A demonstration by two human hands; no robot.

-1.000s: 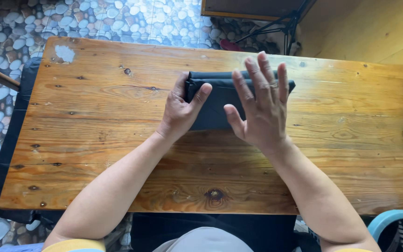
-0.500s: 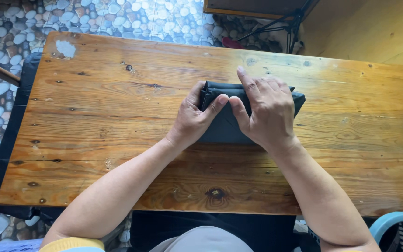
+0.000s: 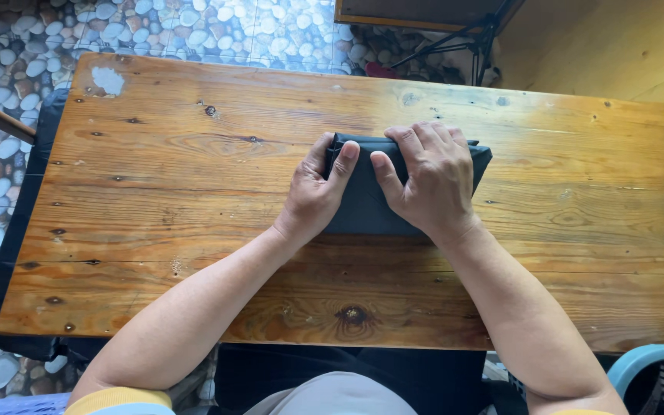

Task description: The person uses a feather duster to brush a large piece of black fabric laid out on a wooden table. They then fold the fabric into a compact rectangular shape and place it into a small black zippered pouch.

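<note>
A long wooden plank surface (image 3: 194, 253) fills the view, standing on a pebble-patterned floor (image 3: 9, 54). Near its middle, toward the far edge, lies a folded dark cloth (image 3: 363, 207). The right hand (image 3: 428, 180) lies flat on the cloth, fingers curled over its far edge. The left hand (image 3: 318, 192) presses its left end, thumb on top, fingers close together. A blue plastic chair (image 3: 647, 365) shows at the lower right.

Bright, even daylight, soft faint shadows under the forearms, sharp focus, a mild sheen on the wooden table (image 3: 194, 253).
</note>
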